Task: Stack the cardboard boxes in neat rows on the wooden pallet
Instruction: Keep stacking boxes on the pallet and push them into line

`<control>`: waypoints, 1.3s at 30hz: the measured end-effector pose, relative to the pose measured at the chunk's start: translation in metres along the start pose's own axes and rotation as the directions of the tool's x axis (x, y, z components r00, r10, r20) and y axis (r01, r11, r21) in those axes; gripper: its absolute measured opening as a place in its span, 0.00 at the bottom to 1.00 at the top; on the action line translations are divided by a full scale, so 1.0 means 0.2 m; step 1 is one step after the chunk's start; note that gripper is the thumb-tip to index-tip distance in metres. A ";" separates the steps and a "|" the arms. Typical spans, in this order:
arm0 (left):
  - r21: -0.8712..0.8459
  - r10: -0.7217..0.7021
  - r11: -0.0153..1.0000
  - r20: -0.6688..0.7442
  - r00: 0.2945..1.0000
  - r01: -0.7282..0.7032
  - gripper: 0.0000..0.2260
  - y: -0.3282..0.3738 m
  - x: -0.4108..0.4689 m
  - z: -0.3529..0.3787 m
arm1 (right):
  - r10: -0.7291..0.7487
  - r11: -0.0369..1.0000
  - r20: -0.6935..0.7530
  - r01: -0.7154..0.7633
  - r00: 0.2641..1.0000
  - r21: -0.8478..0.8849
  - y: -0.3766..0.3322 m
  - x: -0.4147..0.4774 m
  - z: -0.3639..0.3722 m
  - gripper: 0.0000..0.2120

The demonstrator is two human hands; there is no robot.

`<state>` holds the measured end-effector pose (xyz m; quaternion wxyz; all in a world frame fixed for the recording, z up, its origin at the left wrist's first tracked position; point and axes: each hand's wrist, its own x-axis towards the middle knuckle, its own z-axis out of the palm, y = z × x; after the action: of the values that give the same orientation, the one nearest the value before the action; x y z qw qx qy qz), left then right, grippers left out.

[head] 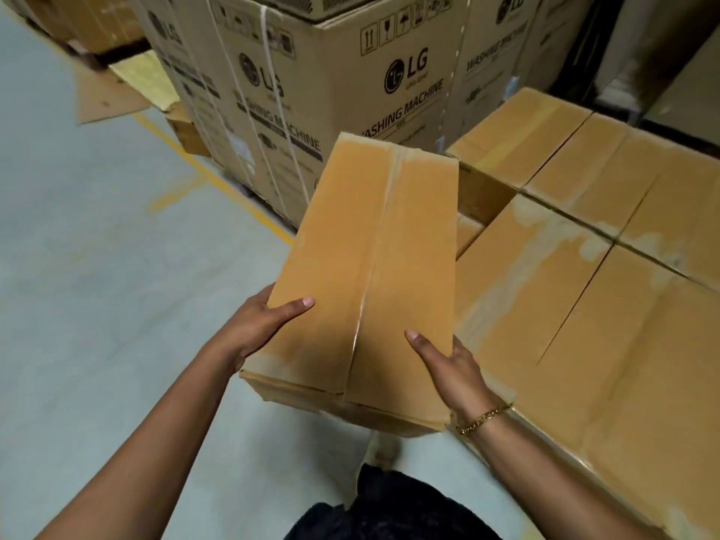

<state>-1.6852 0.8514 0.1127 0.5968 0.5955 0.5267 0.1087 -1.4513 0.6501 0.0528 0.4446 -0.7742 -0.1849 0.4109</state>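
Observation:
I hold a long, taped cardboard box [370,267] in the air, lengthwise away from me. My left hand [259,329] grips its near left edge, thumb on top and fingers under the side. My right hand [448,364] grips its near right edge the same way, a gold bracelet on the wrist. To the right lies a stack of similar boxes [584,267] in rows, their tops level with the held box. A gap [479,200] shows between the stacked boxes just beyond the held box. The pallet itself is hidden.
Tall washing-machine cartons [311,91] stand straight ahead, close behind the held box. Loose flattened cardboard [105,95] lies on the grey floor at upper left. A yellow floor line [210,177] runs along the cartons. My foot [383,450] is below the box.

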 end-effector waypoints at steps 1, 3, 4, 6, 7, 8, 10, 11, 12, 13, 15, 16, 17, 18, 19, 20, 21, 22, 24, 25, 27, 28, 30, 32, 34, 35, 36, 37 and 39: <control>0.003 0.001 1.000 0.010 1.000 -0.001 0.28 0.01 0.06 -0.02 | 0.011 1.000 -0.011 -0.011 1.000 0.006 -0.03 0.03 0.03 0.18; 0.031 0.002 1.000 0.031 1.000 -0.003 0.29 0.02 0.17 -0.08 | 0.023 1.000 -0.034 -0.022 0.999 0.011 -0.07 0.09 0.11 0.19; 0.048 -0.011 0.999 0.041 0.999 0.009 0.30 0.03 0.23 -0.12 | 0.031 1.000 -0.042 -0.030 0.999 0.007 -0.10 0.12 0.14 0.19; 0.086 -0.017 0.996 0.074 0.997 0.010 0.33 0.05 0.33 -0.18 | 0.045 0.999 -0.048 -0.045 0.998 0.004 -0.14 0.17 0.20 0.16; 0.102 -0.020 0.995 0.090 0.996 0.010 0.36 0.05 0.39 -0.21 | 0.055 0.998 -0.054 -0.055 0.997 0.007 -0.16 0.20 0.23 0.15; 0.118 -0.027 0.993 0.103 0.994 0.015 0.38 0.06 0.45 -0.24 | 0.065 0.998 -0.066 -0.065 0.996 0.009 -0.16 0.23 0.26 0.14; 0.156 -0.038 0.988 0.139 0.990 0.016 0.40 0.06 0.58 -0.28 | 0.092 0.996 -0.091 -0.091 0.992 0.019 -0.18 0.27 0.33 0.13; 0.170 -0.040 0.985 0.162 0.986 0.012 0.41 0.06 0.64 -0.29 | 0.106 0.994 -0.102 -0.104 0.989 0.030 -0.18 0.30 0.36 0.14; 0.187 -0.042 0.982 0.190 0.981 0.006 0.42 0.07 0.71 -0.31 | 0.121 0.992 -0.115 -0.116 0.986 0.049 -0.18 0.33 0.39 0.15; 0.205 -0.043 0.979 0.223 0.974 -0.004 0.42 0.08 0.77 -0.31 | 0.135 0.990 -0.125 -0.128 0.983 0.068 -0.18 0.36 0.43 0.16; 0.230 -0.058 0.973 0.280 0.958 -0.008 0.41 0.10 0.89 -0.32 | 0.149 0.986 -0.144 -0.136 0.978 0.098 -0.17 0.41 0.49 0.22; 0.239 -0.072 0.971 0.290 0.954 0.001 0.41 0.10 0.96 -0.32 | 0.161 0.983 -0.160 -0.142 0.974 0.120 -0.16 0.43 0.53 0.25; 0.246 -0.080 0.969 0.296 0.952 0.004 0.41 0.10 1.03 -0.32 | 0.181 0.976 -0.185 -0.153 0.966 0.155 -0.15 0.46 0.56 0.30; 0.254 -0.082 0.967 0.311 0.947 0.001 0.42 0.09 1.10 -0.33 | 0.206 0.967 -0.206 -0.166 0.957 0.194 -0.14 0.48 0.60 0.34; 0.262 -0.088 0.965 0.329 0.940 -0.002 0.41 0.09 1.17 -0.34 | 0.236 0.953 -0.216 -0.183 0.947 0.240 -0.13 0.49 0.64 0.36; 0.276 -0.090 0.961 0.355 0.930 -0.013 0.40 0.08 1.24 -0.35 | 0.267 0.935 -0.214 -0.199 0.940 0.292 -0.13 0.51 0.67 0.38; 0.293 -0.089 0.956 0.386 0.918 -0.031 0.40 0.08 1.30 -0.36 | 0.299 0.913 -0.201 -0.219 0.933 0.344 -0.12 0.53 0.70 0.40; 0.313 -0.086 0.948 0.409 0.908 -0.052 0.41 0.08 1.35 -0.36 | 0.336 0.889 -0.184 -0.247 0.924 0.385 -0.11 0.54 0.73 0.43; 0.345 -0.077 0.934 0.446 0.892 -0.092 0.41 0.06 1.45 -0.35 | 0.402 0.846 -0.140 -0.309 0.905 0.435 -0.09 0.56 0.77 0.45; 0.353 -0.076 0.930 0.464 0.882 -0.105 0.41 0.05 1.49 -0.35 | 0.425 0.827 -0.124 -0.330 0.896 0.454 -0.08 0.57 0.79 0.43; 0.371 -0.079 0.920 0.490 0.868 -0.125 0.41 0.01 1.56 -0.33 | 0.463 0.792 -0.120 -0.350 0.878 0.500 -0.07 0.58 0.82 0.34; 0.380 -0.082 0.915 0.498 0.863 -0.133 0.41 -0.01 1.60 -0.32 | 0.474 0.782 -0.130 -0.349 0.871 0.517 -0.07 0.59 0.83 0.31; 0.383 -0.090 0.915 0.503 0.859 -0.129 0.43 -0.04 1.63 -0.30 | 0.488 0.776 -0.157 -0.345 0.859 0.527 -0.06 0.62 0.84 0.28; 0.381 -0.101 0.916 0.519 0.849 -0.124 0.45 -0.08 1.66 -0.27 | 0.498 0.775 -0.177 -0.344 0.849 0.530 -0.03 0.65 0.83 0.27; 0.380 -0.115 0.918 0.532 0.839 -0.116 0.47 -0.11 1.68 -0.22 | 0.508 0.777 -0.193 -0.349 0.839 0.524 0.02 0.68 0.82 0.29; 0.381 -0.126 0.919 0.530 0.839 -0.102 0.47 -0.13 1.69 -0.20 | 0.513 0.779 -0.199 -0.354 0.835 0.517 0.03 0.69 0.82 0.30; 0.384 -0.139 0.919 0.527 0.838 -0.089 0.46 -0.16 1.69 -0.19 | 0.516 0.782 -0.205 -0.360 0.832 0.509 0.05 0.69 0.82 0.32; 0.389 -0.149 0.918 0.528 0.836 -0.082 0.46 -0.18 1.70 -0.17 | 0.520 0.785 -0.213 -0.365 0.827 0.500 0.08 0.71 0.82 0.33; 0.397 -0.157 0.914 0.533 0.832 -0.081 0.46 -0.23 1.72 -0.14 | 0.533 0.789 -0.234 -0.377 0.813 0.486 0.12 0.72 0.83 0.34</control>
<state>-1.5847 1.1169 -0.0892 0.5897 0.7002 0.3541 -0.1914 -1.4995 0.8200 -0.0804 0.5108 -0.7438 0.1873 0.3884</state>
